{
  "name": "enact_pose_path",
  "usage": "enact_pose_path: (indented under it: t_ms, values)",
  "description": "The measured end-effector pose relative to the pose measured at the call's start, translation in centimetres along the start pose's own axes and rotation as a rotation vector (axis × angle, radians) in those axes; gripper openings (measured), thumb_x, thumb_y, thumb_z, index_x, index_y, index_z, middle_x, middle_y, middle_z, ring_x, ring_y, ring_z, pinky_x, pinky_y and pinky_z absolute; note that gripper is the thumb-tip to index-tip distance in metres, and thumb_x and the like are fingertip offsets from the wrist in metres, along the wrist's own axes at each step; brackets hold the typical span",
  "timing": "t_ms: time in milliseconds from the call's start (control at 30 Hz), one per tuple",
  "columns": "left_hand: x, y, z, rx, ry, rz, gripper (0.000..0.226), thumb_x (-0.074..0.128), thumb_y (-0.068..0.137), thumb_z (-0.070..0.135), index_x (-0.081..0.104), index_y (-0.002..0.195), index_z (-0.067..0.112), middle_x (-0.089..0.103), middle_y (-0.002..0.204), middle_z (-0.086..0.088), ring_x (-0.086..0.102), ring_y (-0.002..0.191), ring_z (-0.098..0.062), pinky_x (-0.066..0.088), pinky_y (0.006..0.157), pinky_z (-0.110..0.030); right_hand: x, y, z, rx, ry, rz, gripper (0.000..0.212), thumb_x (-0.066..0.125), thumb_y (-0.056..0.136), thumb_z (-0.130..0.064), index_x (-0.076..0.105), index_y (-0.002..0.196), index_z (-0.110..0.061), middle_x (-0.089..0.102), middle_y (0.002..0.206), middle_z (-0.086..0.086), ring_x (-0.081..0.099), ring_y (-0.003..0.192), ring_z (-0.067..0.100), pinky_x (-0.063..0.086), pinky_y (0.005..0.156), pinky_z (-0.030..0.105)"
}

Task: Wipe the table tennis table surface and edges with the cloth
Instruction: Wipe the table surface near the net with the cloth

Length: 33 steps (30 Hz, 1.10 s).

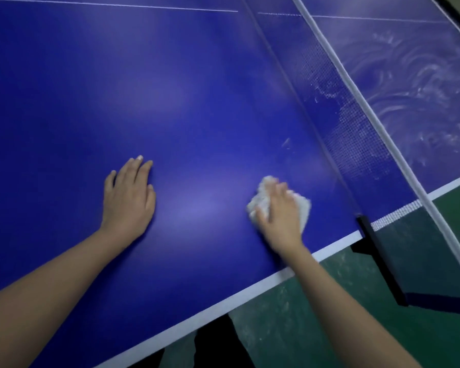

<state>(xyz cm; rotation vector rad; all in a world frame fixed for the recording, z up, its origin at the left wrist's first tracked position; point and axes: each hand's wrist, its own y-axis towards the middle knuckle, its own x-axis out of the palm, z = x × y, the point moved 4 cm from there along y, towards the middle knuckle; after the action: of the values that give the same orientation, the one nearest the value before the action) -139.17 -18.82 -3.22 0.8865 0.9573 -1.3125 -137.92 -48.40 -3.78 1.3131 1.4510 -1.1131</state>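
— Where is the person working just now?

— At the near side of the blue table tennis table (170, 88), close to its white-striped edge (223, 301), which runs on a slant from lower left up to the right. Both forearms reach in across that edge. Beyond it lies the green floor (329, 314), scuffed with pale marks.

— And how much room is there to move?

— To the left and ahead, a broad stretch of blue surface lies bare all the way to the thin white line near the far side. To the right it is tighter: the dark mesh net (356, 144) with its white top band stands near the cloth, and the black net clamp (377, 256) grips the table edge just beside the right wrist.

— The cloth itself?

— A crumpled white cloth (260, 200), lying on the table under the right hand (279, 211). The fingers are spread flat over it, pressing rather than clutching; cloth shows on both sides of the hand.

— The other hand?

— The left hand (129, 197) lies palm-down on the bare surface, fingers extended and holding nothing, well apart from the cloth.

— How does the surface look?

— Smooth and glossy on this side of the net; beyond the net, pale swirled smears cover the blue.
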Motion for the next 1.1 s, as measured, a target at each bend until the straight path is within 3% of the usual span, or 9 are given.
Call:
enact_pose_path:
  t_ms: [33,133,200,333,433,533,667,800,1100]
  values:
    - [0.5,1.1,1.0,0.000,0.000,-0.003,0.046,0.044,0.094,0.011,0.040,0.138,0.002,0.035,0.148,-0.016,0.030,0.139,-0.029,0.018,0.112,-0.048,0.7,-1.1,-2.0,-0.215,0.049,-0.097,0.057,0.039,0.082,-0.038,0.043,0.132,-0.011,0.053,0.120,0.012,0.049,0.105,0.030,0.036,0.097,0.045]
    - [1.7,4.6,3.6,-0.001,0.010,0.005,0.047,0.043,0.095,0.012,0.038,0.140,0.002,0.033,0.149,-0.016,0.028,0.139,-0.029,0.017,0.112,-0.048,2.3,-5.4,-5.4,-0.869,-0.053,-0.307,0.069,0.042,0.085,-0.046,0.028,0.146,-0.017,0.036,0.149,0.007,0.029,0.138,0.025,0.014,0.115,0.038]
    - [2.2,6.7,4.9,-0.017,0.023,0.010,0.047,0.042,0.095,0.013,0.036,0.141,0.002,0.032,0.150,-0.016,0.026,0.140,-0.029,0.016,0.112,-0.048,2.2,-3.5,-4.0,-1.032,-0.046,-0.356,0.073,0.052,0.088,-0.045,0.023,0.149,-0.017,0.027,0.154,0.006,0.021,0.143,0.025,0.010,0.115,0.040]
    - [3.3,9.3,6.3,-0.090,0.056,0.007,0.049,0.038,0.097,0.017,0.032,0.143,0.004,0.028,0.152,-0.015,0.021,0.142,-0.026,0.012,0.114,-0.047,-0.7,9.0,1.1,-0.708,-0.022,-0.193,0.063,0.039,0.088,-0.039,0.039,0.141,-0.004,0.041,0.145,0.016,0.039,0.133,0.036,0.025,0.110,0.046]
    - [3.9,10.3,7.0,-0.113,0.093,0.009,0.049,0.038,0.097,0.018,0.032,0.144,0.004,0.028,0.152,-0.015,0.020,0.143,-0.026,0.010,0.114,-0.048,-2.4,18.3,5.9,-0.352,-0.079,-0.098,0.058,0.040,0.096,-0.033,0.025,0.148,-0.012,0.026,0.154,0.010,0.020,0.143,0.032,0.011,0.115,0.040]
    - [4.2,11.6,7.4,-0.117,0.108,0.022,0.049,0.039,0.097,0.017,0.033,0.143,0.003,0.029,0.151,-0.016,0.021,0.143,-0.028,0.011,0.113,-0.049,-2.4,21.2,7.8,-0.153,-0.076,-0.050,0.061,0.033,0.095,-0.042,0.017,0.150,-0.021,0.020,0.157,0.002,0.011,0.145,0.028,0.005,0.115,0.040]
    - [3.8,14.8,6.5,-0.136,0.130,0.048,0.049,0.038,0.097,0.018,0.033,0.143,0.004,0.028,0.152,-0.017,0.021,0.142,-0.028,0.011,0.113,-0.049,-1.1,13.9,5.1,-0.337,-0.043,-0.105,0.068,0.031,0.086,-0.043,0.028,0.148,-0.015,0.033,0.151,0.008,0.026,0.140,0.032,0.013,0.115,0.042]
    - [3.0,18.0,3.8,-0.209,0.143,0.076,0.050,0.040,0.097,0.023,0.032,0.144,0.006,0.027,0.152,-0.016,0.021,0.142,-0.029,0.010,0.112,-0.051,-1.1,9.6,4.6,-0.557,-0.009,-0.194,0.067,0.039,0.085,-0.046,0.032,0.147,-0.021,0.034,0.151,-0.003,0.027,0.141,0.023,0.011,0.115,0.038]
    - [3.6,19.1,2.0,-0.245,0.198,0.059,0.059,0.023,0.091,0.039,0.032,0.144,0.015,0.031,0.151,-0.012,0.021,0.141,-0.026,0.014,0.110,-0.053,-1.5,32.9,0.8,-0.316,-0.056,-0.054,0.062,0.042,0.095,-0.038,0.020,0.150,-0.021,0.024,0.156,0.000,0.015,0.144,0.024,0.006,0.114,0.037]
